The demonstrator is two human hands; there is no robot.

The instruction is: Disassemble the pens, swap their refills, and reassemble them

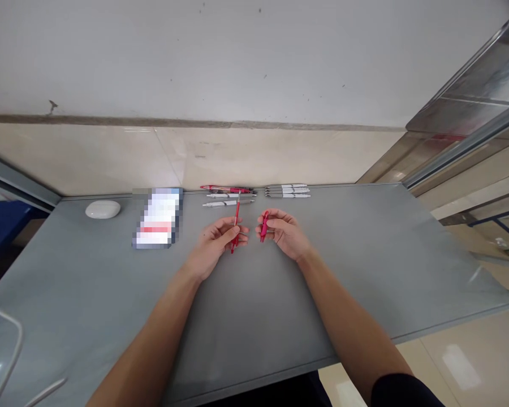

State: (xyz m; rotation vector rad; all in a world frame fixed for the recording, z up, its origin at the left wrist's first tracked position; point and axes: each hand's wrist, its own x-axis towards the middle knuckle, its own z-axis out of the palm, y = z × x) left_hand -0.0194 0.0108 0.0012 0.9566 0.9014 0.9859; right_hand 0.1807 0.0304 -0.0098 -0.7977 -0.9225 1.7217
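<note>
Centre frame, left grip (221, 240) clenches slim red pen part (236, 221); right grip (282, 227) pinches stubby pink-red piece (264, 226). Smooth grey table (254, 316) open below.

Left hand (220, 242) holds red pen part (236, 217), upper end exposed. Right hand (289, 233) pinches pink-red piece (264, 225), apart from left. White pens (287, 191) lie beyond right hand.

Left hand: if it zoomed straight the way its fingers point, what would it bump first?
Most likely the fingertips of the right hand, which holds a pink piece just across a small gap from the left hand. It's hard to tell whether both are at the same height.
</note>
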